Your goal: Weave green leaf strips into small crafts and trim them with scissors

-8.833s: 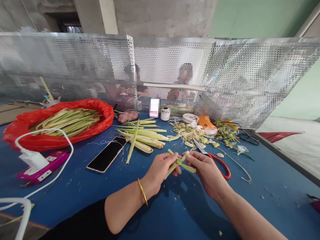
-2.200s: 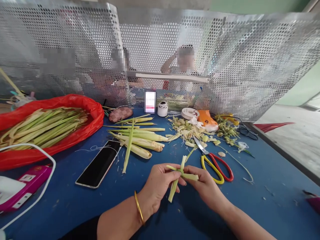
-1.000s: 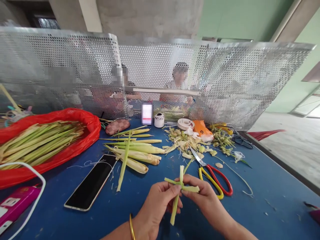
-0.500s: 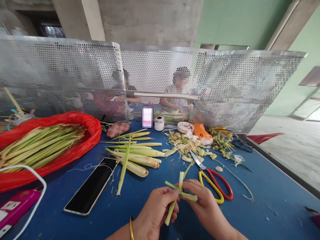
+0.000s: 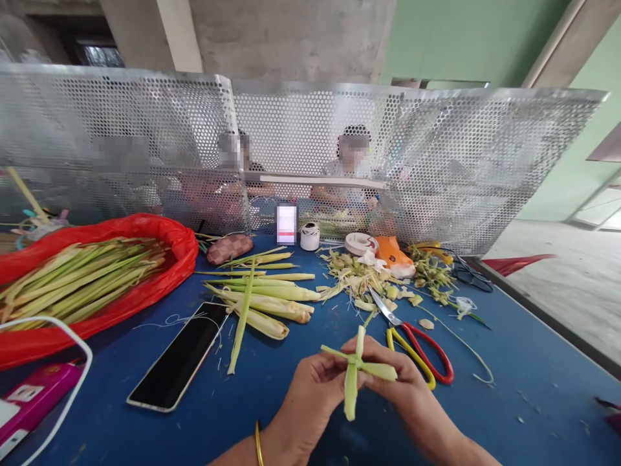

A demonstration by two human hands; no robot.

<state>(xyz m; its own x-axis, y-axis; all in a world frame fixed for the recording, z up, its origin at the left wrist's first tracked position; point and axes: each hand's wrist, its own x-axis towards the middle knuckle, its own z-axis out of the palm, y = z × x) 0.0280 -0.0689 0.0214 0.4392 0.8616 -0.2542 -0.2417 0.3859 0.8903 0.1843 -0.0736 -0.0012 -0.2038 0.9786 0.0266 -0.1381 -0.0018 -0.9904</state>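
Note:
Between my two hands is a cross-shaped piece of folded green leaf strips (image 5: 351, 388), its arms sticking out from a knotted middle. My left hand (image 5: 315, 391) pinches it from the left, and a gold bangle (image 5: 259, 443) circles that wrist. From the right, my right hand (image 5: 392, 372) grips it with thumb and fingers. Just beyond the right hand lie scissors (image 5: 427, 349) with one red and one yellow handle. Several pale green husk leaves (image 5: 272, 301) are spread on the blue table (image 5: 194, 433) ahead of the left hand.
A red plastic bag (image 5: 179, 259) full of long leaves lies left, near a black phone (image 5: 177, 359) and a magenta device (image 5: 39, 401) with a white cable. Leaf scraps (image 5: 356, 278), tape (image 5: 361, 244) and a thread spool (image 5: 310, 236) sit before a perforated metal screen (image 5: 301, 142); people sit behind it.
Both hands have shifted slightly right and turned the leaf cross, so its knotted middle and broad lower arm now face me. The fingers have changed their hold around it.

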